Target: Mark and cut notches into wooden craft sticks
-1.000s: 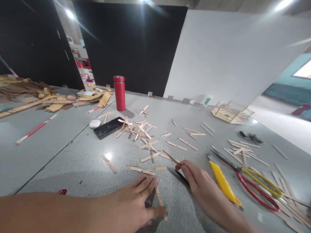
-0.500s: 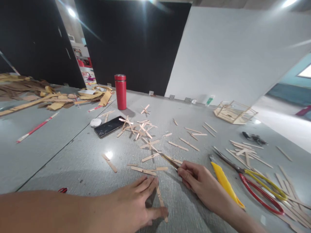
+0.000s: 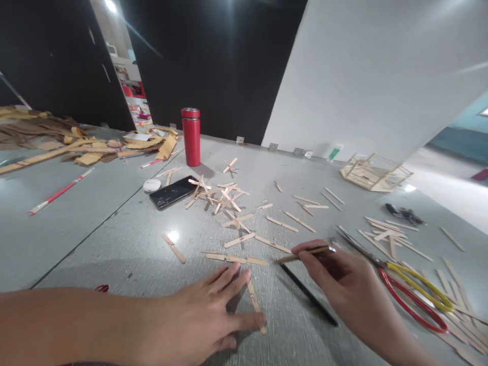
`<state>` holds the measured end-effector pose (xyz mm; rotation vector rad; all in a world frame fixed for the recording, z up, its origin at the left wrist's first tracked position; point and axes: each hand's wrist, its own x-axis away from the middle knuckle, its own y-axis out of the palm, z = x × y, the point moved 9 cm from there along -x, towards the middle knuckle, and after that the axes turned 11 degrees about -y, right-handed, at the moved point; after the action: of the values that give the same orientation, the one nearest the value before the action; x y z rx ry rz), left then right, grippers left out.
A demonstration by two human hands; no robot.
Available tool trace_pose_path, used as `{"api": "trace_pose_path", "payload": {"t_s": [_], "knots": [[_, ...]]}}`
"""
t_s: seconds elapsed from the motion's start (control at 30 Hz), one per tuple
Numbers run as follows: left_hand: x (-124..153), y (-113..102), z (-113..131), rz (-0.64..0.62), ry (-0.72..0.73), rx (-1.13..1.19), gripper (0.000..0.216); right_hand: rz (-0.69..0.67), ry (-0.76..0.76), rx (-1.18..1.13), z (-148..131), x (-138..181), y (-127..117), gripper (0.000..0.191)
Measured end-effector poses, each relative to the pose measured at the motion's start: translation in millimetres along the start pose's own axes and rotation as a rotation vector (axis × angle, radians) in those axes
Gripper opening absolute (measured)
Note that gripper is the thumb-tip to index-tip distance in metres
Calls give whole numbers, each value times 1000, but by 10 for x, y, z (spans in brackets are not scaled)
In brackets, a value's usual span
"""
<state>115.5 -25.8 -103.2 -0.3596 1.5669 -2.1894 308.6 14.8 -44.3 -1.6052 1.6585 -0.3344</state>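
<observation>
My left hand [image 3: 208, 317] lies flat on the grey table [image 3: 125, 239], fingers spread. Its fingertips and thumb rest around a wooden craft stick [image 3: 254, 304], which points away from me. My right hand [image 3: 345, 284] is closed in a pinch on a thin pencil-like stick [image 3: 305, 252] with a silver end, held nearly level just above the table, tip pointing left. A black rod [image 3: 309, 296] lies on the table under that hand. Two joined craft sticks [image 3: 234, 258] lie just beyond my left fingertips.
Many loose craft sticks [image 3: 224, 195] are scattered over the middle and right of the table. Scissors with red and yellow handles [image 3: 414, 295] lie to the right. Farther off are a phone [image 3: 173, 192], a red flask [image 3: 191, 136], a stick frame model [image 3: 373, 173] and cardboard scraps [image 3: 76, 147].
My right hand has lifted and swung the pencil-like stick from pointing away to nearly level, uncovering the black rod. It now hides the yellow tool. My left hand has stayed on its stick.
</observation>
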Motion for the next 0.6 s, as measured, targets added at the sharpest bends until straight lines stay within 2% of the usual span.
{"api": "trace_pose_path", "payload": {"t_s": [0.2,0.3,0.37,0.5,0.6], "knots": [[-1,25,-8,24,17,-6,47,-207,-71,39,-11,183,382,22],[-6,-2,0,13,9,-19,43,-240,-179,57,-70,180,446,17],[-16,-7,9,3,16,-41,42,-243,-199,56,-73,184,462,19],[-69,18,-17,16,22,-67,46,-112,-133,-17,2,253,468,33],[-118,41,-63,34,11,-32,50,-116,25,-189,142,344,625,31]]}}
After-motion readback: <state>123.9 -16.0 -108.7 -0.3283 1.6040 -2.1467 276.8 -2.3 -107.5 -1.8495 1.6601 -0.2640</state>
